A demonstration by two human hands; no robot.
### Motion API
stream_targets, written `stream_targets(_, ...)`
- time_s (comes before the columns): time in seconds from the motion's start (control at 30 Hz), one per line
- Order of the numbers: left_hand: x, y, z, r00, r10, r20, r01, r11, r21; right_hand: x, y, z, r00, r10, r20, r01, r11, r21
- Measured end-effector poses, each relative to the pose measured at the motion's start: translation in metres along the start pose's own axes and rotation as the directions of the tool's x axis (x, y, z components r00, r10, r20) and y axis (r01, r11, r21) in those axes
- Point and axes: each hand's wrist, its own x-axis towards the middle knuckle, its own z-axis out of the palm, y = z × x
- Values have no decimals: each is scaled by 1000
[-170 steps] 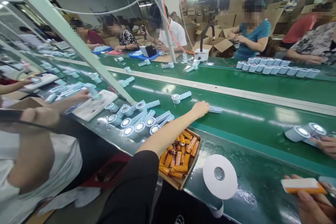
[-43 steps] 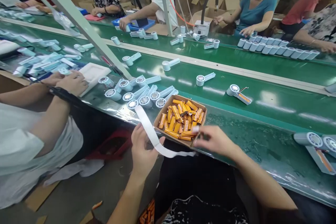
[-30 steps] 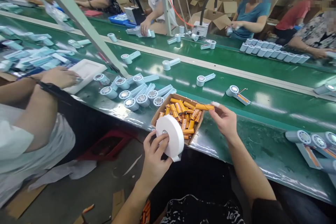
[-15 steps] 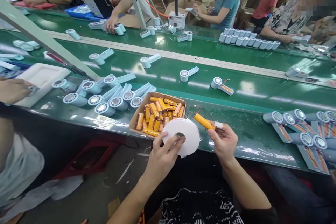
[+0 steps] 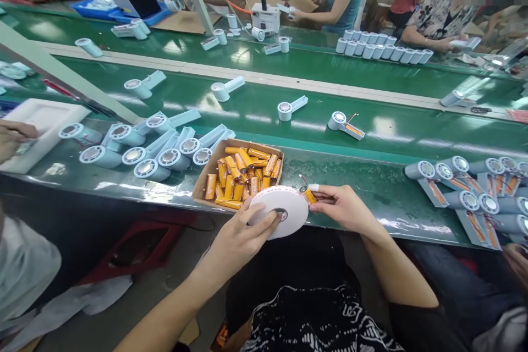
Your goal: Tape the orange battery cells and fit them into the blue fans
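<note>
My left hand (image 5: 251,229) grips a white roll of tape (image 5: 293,214), with fingers at its centre hole and thumb along its rim. Small reddish marks run along the roll's upper edge. An orange battery (image 5: 309,196) with a thin wire and small white connector is pinched in my right hand (image 5: 339,204), close against the roll's right edge. White wrapping covers one fingertip of that hand. Just behind the roll is a cardboard box (image 5: 199,191) filled with several orange batteries (image 5: 237,173).
Light-blue fan bodies (image 5: 150,169) cluster left of the box. More fan bodies with batteries in their handles (image 5: 470,201) lie at right. Several fans (image 5: 284,110) rest along the green conveyor (image 5: 247,113). A slanted metal post (image 5: 78,85) crosses the left. Co-workers sit across the line.
My right hand has turned and moved left, bringing the battery up to the tape roll's edge. The roll has tilted in my left hand. The whole view has shifted slightly.
</note>
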Motion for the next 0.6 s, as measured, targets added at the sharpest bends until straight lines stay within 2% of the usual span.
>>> stream_targets(0.03,4,2,1,1000,9,-12,-9,1000,-2,2,3,3,999,23,-32,-21,998,61)
stream_targets(0.1,14,12,5,998,-24,-58,24,1000,-10,4,15,18,968,3,-250,56,972,227)
stream_targets(0.13,18,19,10,994,-65,-93,63,998,-26,4,23,29,915,-11,-403,148,940,309)
stream_targets(0.2,25,36,20,973,-165,-158,153,984,-88,2,37,49,769,11,-640,333,847,414)
stream_targets(0.23,27,45,25,963,-208,-174,188,974,-124,0,40,55,728,39,-684,380,808,450)
stream_targets(0.27,28,53,29,953,-241,-183,213,964,-158,-1,41,56,724,61,-687,391,784,482)
stream_targets(0.33,26,66,34,963,-198,-181,157,964,-216,-3,30,44,745,48,-666,399,767,502)
stream_targets(0.37,25,69,34,976,-122,-178,77,967,-244,-2,20,30,730,3,-684,444,758,478)
stream_targets(0.4,24,69,34,983,-28,-180,-22,963,-270,-2,9,12,680,-61,-731,522,740,425)
stream_targets(0.47,23,57,33,982,88,-168,-136,944,-302,2,-12,-25,508,-183,-842,685,678,266)
stream_targets(0.5,24,45,32,987,69,-142,-109,949,-296,4,-18,-41,455,-215,-864,718,663,213)
stream_targets(0.53,24,29,32,995,-6,-100,-22,962,-274,6,-20,-53,445,-231,-865,721,666,193)
stream_targets(0.6,26,-12,29,984,-177,26,178,959,-220,4,-13,-65,520,-224,-824,661,717,222)
